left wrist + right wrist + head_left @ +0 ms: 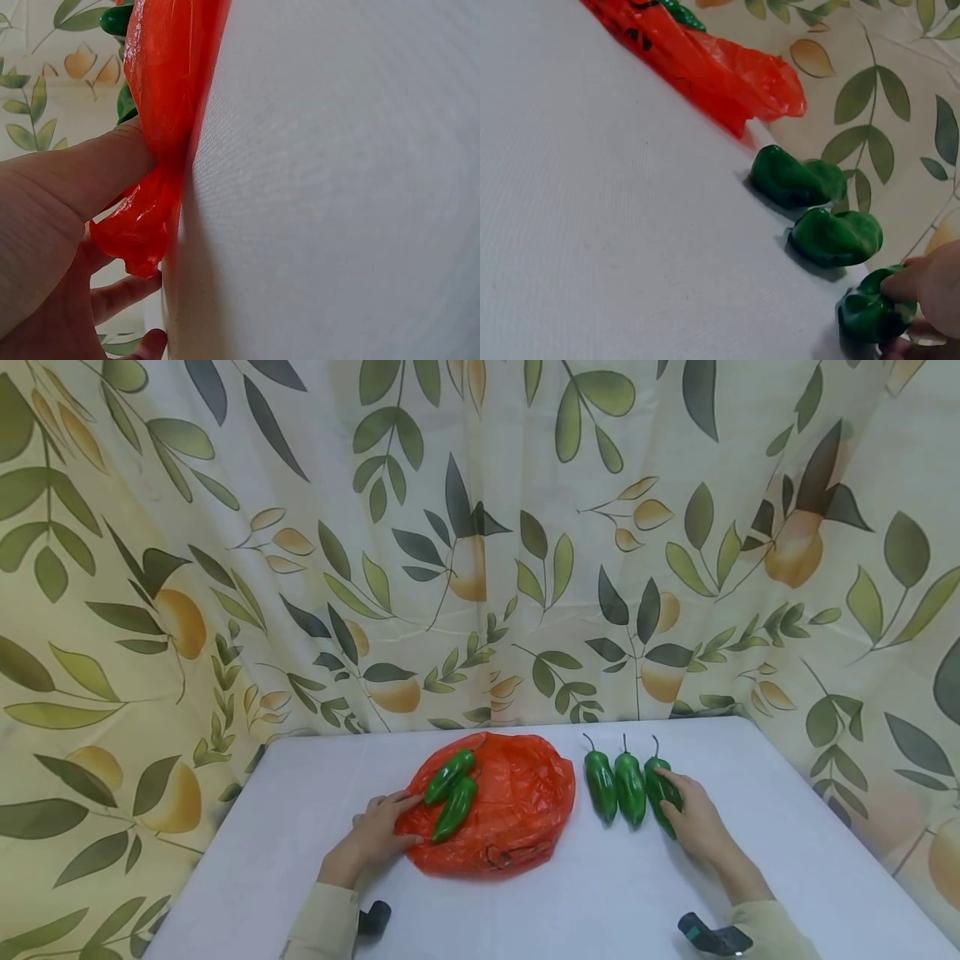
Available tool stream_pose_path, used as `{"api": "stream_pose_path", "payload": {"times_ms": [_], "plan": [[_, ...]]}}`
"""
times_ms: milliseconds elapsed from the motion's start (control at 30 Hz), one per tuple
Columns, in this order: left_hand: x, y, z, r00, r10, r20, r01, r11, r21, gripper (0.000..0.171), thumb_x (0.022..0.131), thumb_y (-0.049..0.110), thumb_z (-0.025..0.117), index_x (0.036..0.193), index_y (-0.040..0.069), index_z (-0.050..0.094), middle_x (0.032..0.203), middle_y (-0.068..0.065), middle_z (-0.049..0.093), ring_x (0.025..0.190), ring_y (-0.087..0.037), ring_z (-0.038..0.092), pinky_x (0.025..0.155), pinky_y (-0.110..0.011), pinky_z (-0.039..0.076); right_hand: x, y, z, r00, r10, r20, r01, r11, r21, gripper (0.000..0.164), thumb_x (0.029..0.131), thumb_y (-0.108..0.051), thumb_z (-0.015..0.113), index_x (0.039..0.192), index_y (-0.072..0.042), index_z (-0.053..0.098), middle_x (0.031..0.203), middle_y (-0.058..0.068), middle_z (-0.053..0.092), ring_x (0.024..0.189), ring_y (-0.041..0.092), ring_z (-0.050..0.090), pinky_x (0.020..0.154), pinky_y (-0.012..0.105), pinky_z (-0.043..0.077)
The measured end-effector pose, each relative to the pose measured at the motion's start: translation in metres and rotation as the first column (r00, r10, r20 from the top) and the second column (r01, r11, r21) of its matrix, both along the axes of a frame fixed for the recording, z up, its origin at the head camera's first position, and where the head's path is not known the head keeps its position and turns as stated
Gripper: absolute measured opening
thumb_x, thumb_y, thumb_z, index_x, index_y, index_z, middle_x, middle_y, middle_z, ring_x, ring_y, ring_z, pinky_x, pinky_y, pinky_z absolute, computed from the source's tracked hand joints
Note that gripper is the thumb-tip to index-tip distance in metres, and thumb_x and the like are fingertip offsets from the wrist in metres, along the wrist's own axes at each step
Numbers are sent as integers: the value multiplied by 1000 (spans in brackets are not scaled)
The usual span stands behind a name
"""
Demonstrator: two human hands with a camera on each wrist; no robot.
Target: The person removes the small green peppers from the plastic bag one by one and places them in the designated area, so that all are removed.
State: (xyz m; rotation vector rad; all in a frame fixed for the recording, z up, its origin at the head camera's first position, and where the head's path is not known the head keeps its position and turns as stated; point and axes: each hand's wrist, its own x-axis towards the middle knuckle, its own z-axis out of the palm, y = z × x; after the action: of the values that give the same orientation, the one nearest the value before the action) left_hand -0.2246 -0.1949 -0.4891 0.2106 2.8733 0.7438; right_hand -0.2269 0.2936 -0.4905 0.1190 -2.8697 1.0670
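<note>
In the head view, a red plastic bag [525,810] lies flat on the table with two green peppers [456,810] on its left part. My left hand [375,828] rests at the bag's left edge, thumb and forefinger apart and touching it. The left wrist view has the thumb [112,161] against the red plastic, with other fingertips down on the table. Right of the bag, three green peppers stand in a row, stems away from me. Around the rightmost green pepper [662,793] my right hand [697,817] curls its thumb and fingers; the right wrist view confirms this grip.
The left pepper [601,785] and middle pepper [630,788] of the row lie between the bag and my right hand. A white cloth covers the table [585,902]. Behind it hangs a leaf-and-fruit patterned curtain [480,635].
</note>
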Motion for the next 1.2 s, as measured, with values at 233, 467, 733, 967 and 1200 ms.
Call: {"api": "stream_pose_path", "payload": {"times_ms": [233, 467, 733, 967, 1200], "plan": [[1, 0, -2, 1000, 2, 13, -2, 1000, 1, 70, 84, 34, 81, 148, 26, 54, 155, -8, 47, 142, -38, 37, 107, -71, 38, -1, -1, -2, 999, -28, 46, 29, 1000, -6, 59, 99, -6, 56, 152, 6, 33, 152, 43, 28, 141, 62, 24, 114, 74, 23], [-1, 1, -3, 1000, -8, 2, 8, 1000, 4, 69, 85, 33, 81, 147, 24, 54, 155, -8, 48, 142, -38, 37, 108, -70, 37, 0, -2, -4, 997, -38, 69, 39, 999, -23, 62, 101, -8, 54, 156, 2, 27, 154, 42, 24, 142, 62, 21, 115, 73, 22], [0, 1, 0, 1000, -10, -1, 10, 1000, 5, 69, 84, 33, 82, 146, 25, 55, 154, -8, 47, 142, -38, 36, 107, -71, 36, -1, -1, -6, 999, -32, 13, 33, 999, -37, 58, 105, -17, 51, 155, 3, 30, 152, 42, 29, 132, 54, 40, 106, 69, 39], [-1, 0, 1, 1000, -7, 6, 7, 1000, 6, 69, 84, 33, 82, 147, 25, 55, 155, -8, 47, 142, -39, 36, 108, -74, 34, -4, -3, 1, 997, -76, 11, 77, 997, -31, 63, 107, -30, 47, 155, 6, 27, 151, 45, 23, 131, 62, 37, 106, 75, 35], [1, -2, 4, 1000, -14, 17, 14, 1000, 4, 69, 85, 34, 81, 147, 25, 54, 155, -8, 47, 144, -39, 35, 109, -75, 33, -1, -14, 17, 991, -137, -10, 136, 990, -43, 63, 106, -35, 48, 154, 1, 29, 155, 45, 13, 140, 67, 18, 107, 83, 21]]}}
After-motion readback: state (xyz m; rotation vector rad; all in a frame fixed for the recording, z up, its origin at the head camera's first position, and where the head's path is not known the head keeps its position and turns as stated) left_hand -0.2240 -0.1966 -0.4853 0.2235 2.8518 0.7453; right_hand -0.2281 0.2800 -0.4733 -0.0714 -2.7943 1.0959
